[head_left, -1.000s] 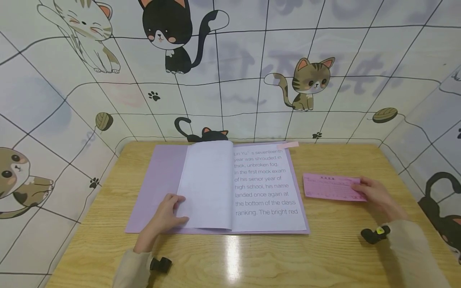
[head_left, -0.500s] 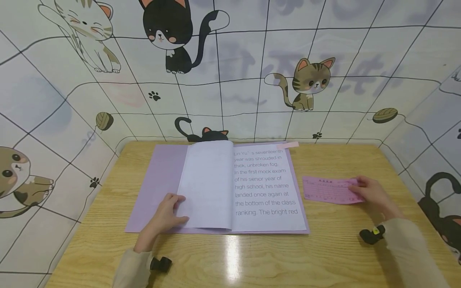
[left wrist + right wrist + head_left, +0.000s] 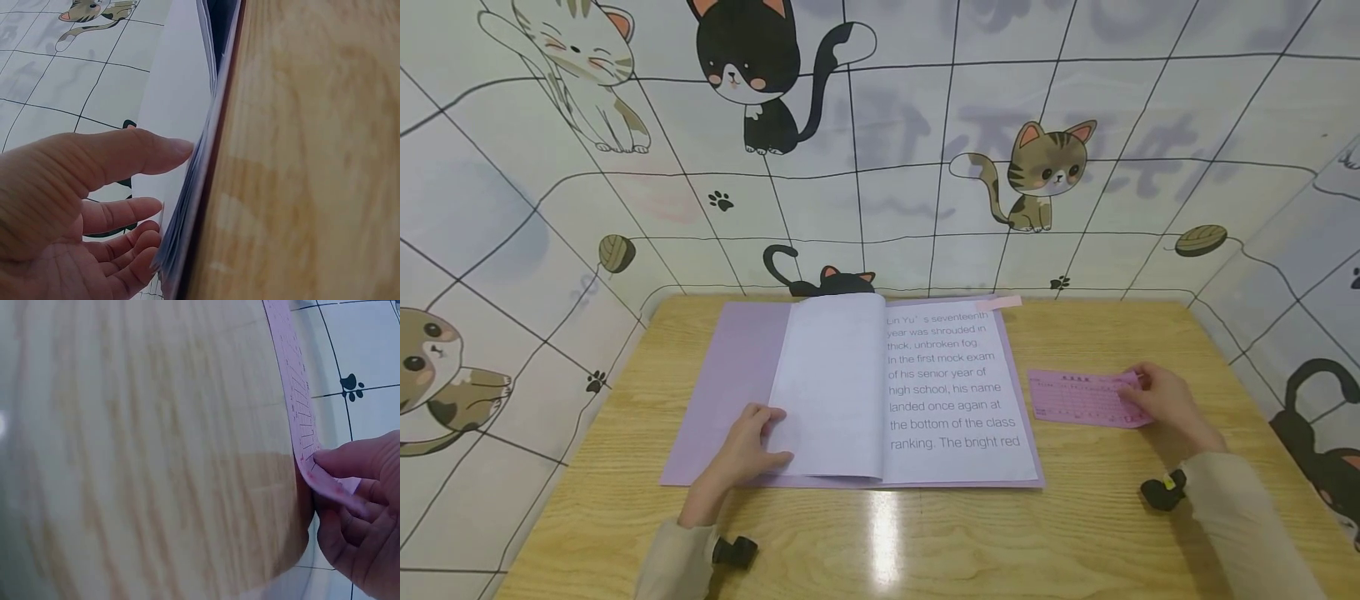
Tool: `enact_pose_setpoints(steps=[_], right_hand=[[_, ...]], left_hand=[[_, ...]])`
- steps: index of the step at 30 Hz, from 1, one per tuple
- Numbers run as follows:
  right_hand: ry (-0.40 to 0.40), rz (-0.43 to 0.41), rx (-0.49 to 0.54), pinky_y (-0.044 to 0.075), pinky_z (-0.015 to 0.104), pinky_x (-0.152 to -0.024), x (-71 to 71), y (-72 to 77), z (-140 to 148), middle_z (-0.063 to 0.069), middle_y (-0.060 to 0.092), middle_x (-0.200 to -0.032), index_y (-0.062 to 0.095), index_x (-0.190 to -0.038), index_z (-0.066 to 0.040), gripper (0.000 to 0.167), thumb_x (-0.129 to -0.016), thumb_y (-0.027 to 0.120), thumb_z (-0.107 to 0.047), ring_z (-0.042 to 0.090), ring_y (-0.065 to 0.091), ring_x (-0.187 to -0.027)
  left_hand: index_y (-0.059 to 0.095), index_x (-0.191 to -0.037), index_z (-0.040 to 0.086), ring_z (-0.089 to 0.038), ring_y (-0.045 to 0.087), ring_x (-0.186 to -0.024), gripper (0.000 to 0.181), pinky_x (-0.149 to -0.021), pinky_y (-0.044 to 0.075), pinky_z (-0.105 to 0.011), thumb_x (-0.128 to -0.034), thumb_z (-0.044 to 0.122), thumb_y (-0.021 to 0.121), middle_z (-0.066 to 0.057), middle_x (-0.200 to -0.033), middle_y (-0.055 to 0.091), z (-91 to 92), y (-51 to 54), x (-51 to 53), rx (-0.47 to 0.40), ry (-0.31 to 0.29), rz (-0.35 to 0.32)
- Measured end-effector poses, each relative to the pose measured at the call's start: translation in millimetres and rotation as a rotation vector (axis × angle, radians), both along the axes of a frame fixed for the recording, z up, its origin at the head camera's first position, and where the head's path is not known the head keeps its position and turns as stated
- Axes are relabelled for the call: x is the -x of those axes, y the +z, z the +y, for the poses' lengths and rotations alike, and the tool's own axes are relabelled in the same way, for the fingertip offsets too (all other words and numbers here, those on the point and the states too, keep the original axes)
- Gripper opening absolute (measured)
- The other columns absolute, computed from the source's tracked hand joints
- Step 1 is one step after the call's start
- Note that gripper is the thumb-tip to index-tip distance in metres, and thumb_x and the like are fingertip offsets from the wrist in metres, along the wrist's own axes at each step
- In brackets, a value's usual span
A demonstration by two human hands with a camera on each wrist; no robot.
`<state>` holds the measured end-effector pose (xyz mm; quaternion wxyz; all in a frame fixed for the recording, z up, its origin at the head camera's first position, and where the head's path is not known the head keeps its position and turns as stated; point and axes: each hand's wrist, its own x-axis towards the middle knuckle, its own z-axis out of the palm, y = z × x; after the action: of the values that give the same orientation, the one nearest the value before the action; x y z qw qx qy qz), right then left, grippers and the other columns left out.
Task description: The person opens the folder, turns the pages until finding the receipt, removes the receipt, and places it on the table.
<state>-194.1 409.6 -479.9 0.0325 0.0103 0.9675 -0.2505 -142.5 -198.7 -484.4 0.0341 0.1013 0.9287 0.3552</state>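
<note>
An open booklet with a purple cover (image 3: 739,367) lies on the table, a blank white page (image 3: 831,383) on its left and large printed English text on its right page (image 3: 955,400). My left hand (image 3: 748,446) rests at the lower left of the blank page; in the left wrist view its thumb (image 3: 169,153) touches the paper near the edge, fingers loosely bent. Right of the booklet, my right hand (image 3: 1172,404) pinches the right end of a pink printed slip (image 3: 1078,398) between thumb and fingers. The right wrist view shows that end curling up from the tabletop.
A pale pink tab (image 3: 1000,303) sticks out at the booklet's top right corner. Wood-grain tabletop (image 3: 970,542) lies in front of it. A cloth backdrop with cartoon cats (image 3: 1048,175) borders the table's back and sides. Each wrist wears a small black device.
My right hand has moved slightly left with the pink slip, which now lies a little lower and nearer the booklet. The left hand and booklet stay in place.
</note>
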Motion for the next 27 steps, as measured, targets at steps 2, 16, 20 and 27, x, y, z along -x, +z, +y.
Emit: enact_pose_setpoints(steps=[2, 16, 20, 27], right_hand=[[-0.007, 0.013, -0.002, 0.046, 0.042, -0.064, -0.4, 0.6, -1, 0.033, 0.055, -0.092, 0.048, -0.108, 0.013, 0.037, -0.086, 0.062, -0.012, 0.04, 0.054, -0.08], [-0.038, 0.083, -0.059, 0.042, 0.056, -0.074, -2.6, -0.3, -9, 0.037, 0.051, -0.105, 0.045, -0.116, 0.016, 0.05, -0.084, 0.064, -0.017, 0.049, 0.051, -0.095], [-0.012, 0.144, -0.033, 0.041, 0.059, -0.078, -3.6, 2.0, -18, 0.038, 0.048, -0.108, 0.045, -0.117, 0.017, 0.047, -0.087, 0.062, -0.014, 0.05, 0.048, -0.096], [0.032, 0.253, 0.032, 0.037, 0.063, -0.082, 1.3, 20.3, -52, 0.039, 0.045, -0.116, 0.046, -0.119, 0.016, 0.043, -0.089, 0.059, -0.011, 0.052, 0.043, -0.102]], left_hand=[[0.057, -0.113, -0.009, -0.02, 0.042, -0.082, 0.056, -0.068, 0.039, -0.029, -0.064, 0.005, 0.082, -0.011, -0.097, 0.047, 0.1, -0.1, 0.0, -0.003, -0.002, 0.004], [0.056, -0.111, -0.012, -0.018, 0.042, -0.076, 0.055, -0.065, 0.039, -0.029, -0.065, 0.006, 0.08, -0.009, -0.089, 0.047, 0.2, 9.2, 5.3, 0.069, -0.061, 0.002], [0.058, -0.107, -0.01, -0.019, 0.046, -0.075, 0.046, -0.066, 0.042, -0.032, -0.0709, 0.01, 0.078, -0.011, -0.088, 0.051, 1.8, 14.5, 12.4, 0.125, -0.058, 0.03], [0.058, -0.108, -0.01, -0.03, 0.054, -0.081, 0.041, -0.072, 0.047, -0.042, -0.0757, 0.009, 0.074, -0.02, -0.097, 0.057, 14.1, 25.5, 30.7, 0.1, 0.009, 0.228]])
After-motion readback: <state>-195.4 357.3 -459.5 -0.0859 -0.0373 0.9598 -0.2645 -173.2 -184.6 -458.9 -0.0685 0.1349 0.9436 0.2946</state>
